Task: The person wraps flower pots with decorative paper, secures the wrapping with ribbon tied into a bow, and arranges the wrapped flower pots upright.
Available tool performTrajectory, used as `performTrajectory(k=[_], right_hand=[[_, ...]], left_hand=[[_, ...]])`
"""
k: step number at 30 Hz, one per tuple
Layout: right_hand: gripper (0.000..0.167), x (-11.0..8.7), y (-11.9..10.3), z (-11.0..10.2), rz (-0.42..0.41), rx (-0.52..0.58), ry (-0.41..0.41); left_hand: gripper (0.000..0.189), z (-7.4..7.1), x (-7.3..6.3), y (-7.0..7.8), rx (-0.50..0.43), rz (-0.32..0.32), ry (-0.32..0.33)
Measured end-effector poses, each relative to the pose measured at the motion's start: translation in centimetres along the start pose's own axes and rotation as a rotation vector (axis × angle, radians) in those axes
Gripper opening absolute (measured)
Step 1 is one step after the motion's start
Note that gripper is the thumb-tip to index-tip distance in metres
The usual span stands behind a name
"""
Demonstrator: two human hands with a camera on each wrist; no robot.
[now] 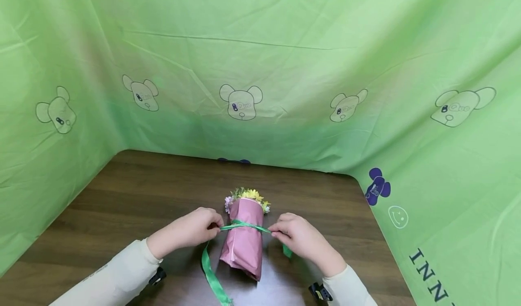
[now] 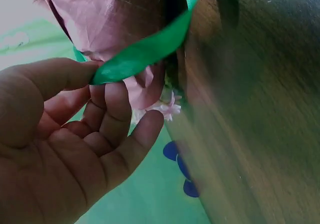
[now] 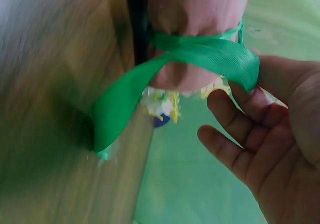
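A bouquet in pink wrapping paper [image 1: 243,251] lies on the table, its yellow and lilac flowers [image 1: 250,195] at the far end. Around its upper part runs a green ribbon [image 1: 244,223], crossed at the front. My left hand [image 1: 197,227] pinches one side of the ribbon between thumb and fingers, and a long tail [image 2: 145,54] hangs from that grip. On the other side my right hand [image 1: 301,236] pinches the opposite end, with its tail [image 3: 115,104] drooping toward the table. The ribbon between the hands looks taut in the head view.
The dark wooden table [image 1: 171,179] is enclosed at the back and sides by a green cloth [image 1: 285,35] printed with bear heads. A black wrist strap [image 1: 320,292] shows at the right sleeve, another [image 1: 157,276] at the left.
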State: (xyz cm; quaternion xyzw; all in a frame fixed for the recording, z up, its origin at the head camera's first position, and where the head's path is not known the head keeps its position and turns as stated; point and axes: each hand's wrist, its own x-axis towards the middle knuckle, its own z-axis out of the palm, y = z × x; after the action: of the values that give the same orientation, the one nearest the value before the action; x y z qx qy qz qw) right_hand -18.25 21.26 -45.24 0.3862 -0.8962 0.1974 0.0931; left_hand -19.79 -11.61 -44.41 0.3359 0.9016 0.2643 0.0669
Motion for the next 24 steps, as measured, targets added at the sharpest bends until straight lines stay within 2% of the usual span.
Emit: performTrajectory(k=[3,6,12,18,19,21,24], right_hand=[[0.006,-0.1,0.4,-0.3,-0.017,-0.017,0.003],[0.004,-0.1,0.6,-0.5,0.011,0.049,0.03],[0.015,0.0,0.5,-0.6,0.148,0.276,0.09],[0.02,0.2,0.2,-0.6,0.301,0.46,0.139],[0.02,0.3,0.2,-0.6,0.317,0.487,0.156],[0.019,0.6,0.1,-0.4,0.316,0.57,0.189],[0.014,1.1,-0.3,0.0,0.274,0.737,0.216]], left_hand=[[0.013,-0.4,-0.2,-0.5,0.003,-0.004,0.012],[0.015,-0.9,-0.4,-1.0,-0.054,-0.048,0.025],[0.015,-2.0,-0.3,-1.4,-0.204,-0.097,0.043],[0.02,-2.2,0.2,-1.2,-0.303,-0.121,0.102],[0.02,-2.1,0.3,-1.2,-0.333,-0.123,0.114],[0.022,-1.9,0.7,-1.0,-0.449,-0.121,0.131],[0.026,-1.4,1.2,-0.6,-0.687,-0.096,0.137]])
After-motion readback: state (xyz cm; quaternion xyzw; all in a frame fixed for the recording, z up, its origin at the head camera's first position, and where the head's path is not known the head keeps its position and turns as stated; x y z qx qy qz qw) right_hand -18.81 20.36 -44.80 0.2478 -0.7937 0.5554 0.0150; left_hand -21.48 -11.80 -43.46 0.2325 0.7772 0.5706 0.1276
